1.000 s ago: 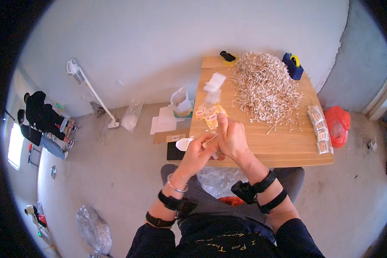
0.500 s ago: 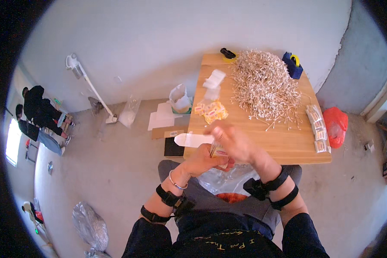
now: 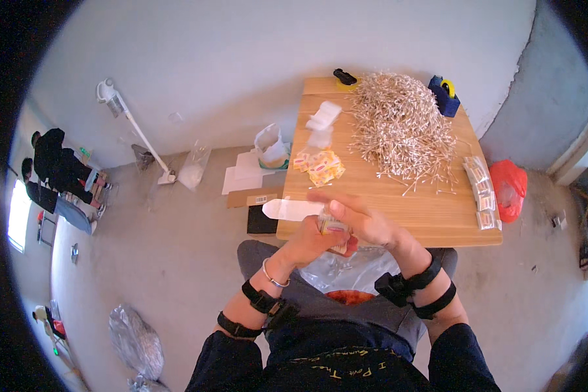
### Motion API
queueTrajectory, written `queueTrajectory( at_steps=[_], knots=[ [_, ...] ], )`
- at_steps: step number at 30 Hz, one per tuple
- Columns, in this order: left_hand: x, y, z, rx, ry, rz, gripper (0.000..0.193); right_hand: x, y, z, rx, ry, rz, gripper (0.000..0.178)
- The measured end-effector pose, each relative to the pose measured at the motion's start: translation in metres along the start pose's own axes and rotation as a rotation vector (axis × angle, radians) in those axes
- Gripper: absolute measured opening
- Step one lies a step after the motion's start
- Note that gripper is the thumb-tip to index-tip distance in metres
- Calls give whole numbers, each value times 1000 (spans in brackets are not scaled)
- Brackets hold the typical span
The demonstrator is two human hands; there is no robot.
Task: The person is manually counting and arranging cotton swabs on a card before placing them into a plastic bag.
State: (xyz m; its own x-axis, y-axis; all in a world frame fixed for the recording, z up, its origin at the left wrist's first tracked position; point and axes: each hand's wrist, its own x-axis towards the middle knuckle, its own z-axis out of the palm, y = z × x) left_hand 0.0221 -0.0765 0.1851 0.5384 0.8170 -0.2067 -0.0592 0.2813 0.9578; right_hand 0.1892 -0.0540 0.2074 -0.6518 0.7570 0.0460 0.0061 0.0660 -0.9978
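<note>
My left hand (image 3: 306, 243) is closed around a small clear pack of cotton swabs (image 3: 334, 226) with a yellow-and-white printed label, just above the table's front edge. My right hand (image 3: 367, 223) lies over the pack's upper end, its fingers stretched out together and the thumb apart. Whether the palm touches the swabs is hidden. A white strip with a rounded end (image 3: 291, 209) juts out leftward beside my left hand. Farther back on the table, a big heap of loose cotton swabs (image 3: 402, 130) is spread. Yellow printed cards (image 3: 323, 168) lie left of the heap.
Finished-looking swab packs (image 3: 480, 189) line the wooden table's (image 3: 431, 225) right edge. A blue tape dispenser (image 3: 444, 98) and a black object (image 3: 344, 77) stand at the back. Thin white sheets (image 3: 325, 115) lie left. A red bag (image 3: 508, 189) and a white bag (image 3: 271, 147) flank the table.
My right hand has come down slightly and flattened over the pack's top, where it was raised and blurred before. My left hand keeps its hold on the pack.
</note>
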Motion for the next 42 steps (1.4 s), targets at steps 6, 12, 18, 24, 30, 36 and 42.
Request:
queueTrajectory(
  at_steps=[6, 12, 18, 24, 30, 36, 42],
  knots=[
    [-5, -10, -17, -137, 80, 68, 24, -20, 18, -19, -356, 350, -312, 28],
    [-5, -12, -16, -184, 39, 159, 25, -23, 15, -6, -198, 352, -93, 18],
    [-6, -8, -17, -89, -3, 138, 27, -18, 24, -7, 12, 395, -65, 15],
    [-8, -8, -17, -84, -6, 112, 27, -19, 11, -2, -289, 450, -91, 9],
    [-7, -6, -15, -68, 9, 118, 25, -17, 12, 3, -476, 509, -228, 5],
    [-5, -7, -12, -39, -18, 108, 26, -20, 19, 5, -326, 619, -211, 5],
    [-5, -6, -11, -68, -42, 77, 28, -21, 5, -5, -413, 554, -225, 7]
  ],
)
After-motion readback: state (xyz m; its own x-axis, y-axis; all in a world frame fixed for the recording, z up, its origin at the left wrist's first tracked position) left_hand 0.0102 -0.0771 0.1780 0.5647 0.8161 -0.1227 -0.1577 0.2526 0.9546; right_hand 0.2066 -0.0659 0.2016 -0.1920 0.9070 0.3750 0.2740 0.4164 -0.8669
